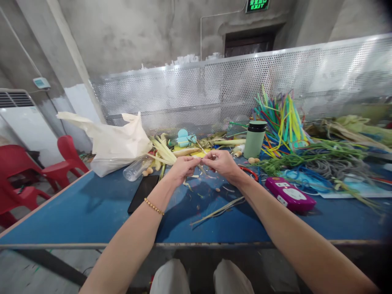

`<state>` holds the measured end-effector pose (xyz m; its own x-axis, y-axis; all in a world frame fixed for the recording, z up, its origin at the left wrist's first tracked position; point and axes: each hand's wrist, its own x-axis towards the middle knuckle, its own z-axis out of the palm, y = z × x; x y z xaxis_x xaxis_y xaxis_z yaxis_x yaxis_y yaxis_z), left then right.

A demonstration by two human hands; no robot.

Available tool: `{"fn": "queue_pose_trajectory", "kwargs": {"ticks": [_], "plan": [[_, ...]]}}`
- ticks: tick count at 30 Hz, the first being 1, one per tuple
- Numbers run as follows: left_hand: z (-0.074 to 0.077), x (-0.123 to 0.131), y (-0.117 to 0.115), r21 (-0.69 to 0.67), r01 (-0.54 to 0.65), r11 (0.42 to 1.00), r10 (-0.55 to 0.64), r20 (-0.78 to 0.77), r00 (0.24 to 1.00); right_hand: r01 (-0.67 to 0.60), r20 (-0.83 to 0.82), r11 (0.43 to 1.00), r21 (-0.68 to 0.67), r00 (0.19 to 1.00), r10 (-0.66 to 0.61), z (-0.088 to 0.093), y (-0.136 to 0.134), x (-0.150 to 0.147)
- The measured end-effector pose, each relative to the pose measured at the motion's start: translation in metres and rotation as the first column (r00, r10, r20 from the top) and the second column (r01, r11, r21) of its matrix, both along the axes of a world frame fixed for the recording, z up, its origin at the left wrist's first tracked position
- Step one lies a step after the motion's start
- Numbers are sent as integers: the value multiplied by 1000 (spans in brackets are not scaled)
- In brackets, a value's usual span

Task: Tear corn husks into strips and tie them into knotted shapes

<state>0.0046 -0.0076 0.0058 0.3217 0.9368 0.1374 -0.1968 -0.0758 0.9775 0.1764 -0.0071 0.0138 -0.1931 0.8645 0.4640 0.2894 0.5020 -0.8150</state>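
Observation:
My left hand and my right hand meet above the middle of the table, both closed in a pinch with fingertips almost touching. Between them is a thin pale plant strip, its ends partly hidden by the fingers. Just beyond the hands lie pale green stalks and leaves and something flat and yellow. Below the hands, a few long dry strands rest on the blue table among small scraps.
At left are a white plastic bag, a clear bottle and a black phone. Rightward stand a green tumbler, colourful strips, green cords and a magenta box. A perforated metal screen rises behind.

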Motion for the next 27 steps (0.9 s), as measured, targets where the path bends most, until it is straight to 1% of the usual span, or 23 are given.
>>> {"fn": "queue_pose_trajectory", "kwargs": {"ticks": [5, 9, 15, 19, 27], "plan": [[-2, -2, 1, 67, -21, 998, 29, -120, 992, 57, 80, 995, 79, 995, -64, -5, 6, 1], [-1, -2, 0, 96, 6, 995, 11, -174, 985, 78, 136, 990, 118, 986, -93, -5, 9, 3], [3, -4, -2, 121, 40, 992, -11, -230, 973, 84, 234, 977, 198, 963, -130, -1, 11, 8], [5, -5, -3, 115, 51, 992, -20, -252, 968, 74, 282, 975, 209, 950, -132, 2, 10, 12], [7, -6, -3, 106, 49, 993, -19, -269, 963, 84, 278, 975, 208, 950, -141, 4, 10, 16]]}}
